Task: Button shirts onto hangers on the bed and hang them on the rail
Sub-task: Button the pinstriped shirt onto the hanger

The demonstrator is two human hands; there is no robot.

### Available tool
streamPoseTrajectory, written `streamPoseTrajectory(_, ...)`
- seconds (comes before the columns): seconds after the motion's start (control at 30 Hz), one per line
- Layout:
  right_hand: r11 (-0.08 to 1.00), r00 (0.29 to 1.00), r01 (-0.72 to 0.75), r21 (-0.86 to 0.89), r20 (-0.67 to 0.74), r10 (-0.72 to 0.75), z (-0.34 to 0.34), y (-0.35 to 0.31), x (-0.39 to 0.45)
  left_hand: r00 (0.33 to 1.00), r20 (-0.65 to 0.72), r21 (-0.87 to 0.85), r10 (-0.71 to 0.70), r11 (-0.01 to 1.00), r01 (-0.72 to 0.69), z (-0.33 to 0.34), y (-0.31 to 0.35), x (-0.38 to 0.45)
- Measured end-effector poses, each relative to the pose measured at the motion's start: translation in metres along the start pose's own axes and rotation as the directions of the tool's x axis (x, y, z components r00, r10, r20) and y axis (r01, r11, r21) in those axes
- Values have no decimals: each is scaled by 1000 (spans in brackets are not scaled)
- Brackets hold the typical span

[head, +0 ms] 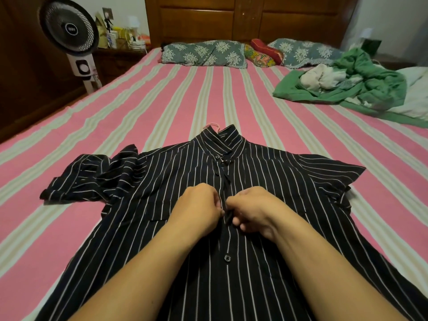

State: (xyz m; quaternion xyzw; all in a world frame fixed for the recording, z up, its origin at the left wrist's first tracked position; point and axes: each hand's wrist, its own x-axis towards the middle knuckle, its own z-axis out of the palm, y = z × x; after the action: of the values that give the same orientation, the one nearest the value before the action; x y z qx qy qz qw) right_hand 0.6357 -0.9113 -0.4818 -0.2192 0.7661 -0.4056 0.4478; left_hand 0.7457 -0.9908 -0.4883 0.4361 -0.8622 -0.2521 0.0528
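One shirt in play so far, and it's maybe half buttoned. The bed [162,93] takes up pretty much the whole view, pink and pale striped cover, with patterned pillows [203,53] up by the wooden headboard [243,17] and a standing fan [69,28] off to the left. There's a heap of green and white clothes [342,82] on the right side, well apart from the work, so I'd guess more stuff is waiting its turn.

The black pinstriped shirt [289,181] lies flat, front up, in the near middle of the bed, collar pointing away. A pink hanger hook [212,125] pokes out just behind the collar, so the hanger's already inside. The collar button [217,157] looks done up. Lower down, a dark button [227,258] sits on the placket and I can't tell if it's fastened. No rail in sight, so hanging is all still to do.

Both hands meet on the placket around chest level. The left hand [196,209] has fingers curled in, pinching the left edge of the placket. The right hand [252,212] is curled too, fingertips pinching a little fold of the fabric right beside the left thumb. The button they're working is hidden between the fingers.
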Motion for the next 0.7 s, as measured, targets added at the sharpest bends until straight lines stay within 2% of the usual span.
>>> streamPoseTrajectory(0.23,984,999,-18,175,43,10,-1,2,0,999,24,-18,27,999,-26,0,3,-3)
streamPoseTrajectory(0.43,989,1000,6,149,18,-9,0,7,0,998,59,-37,-4,999,6,-2,0,-2)
streamPoseTrajectory(0.6,987,1000,-1,158,22,-2,-2,7,-1,984,177,-277,-33,958,81,-4,-9,5)
streamPoseTrajectory(0.7,985,1000,-8,172,28,3,-3,7,-2,965,262,-502,-25,850,159,-10,-13,5)
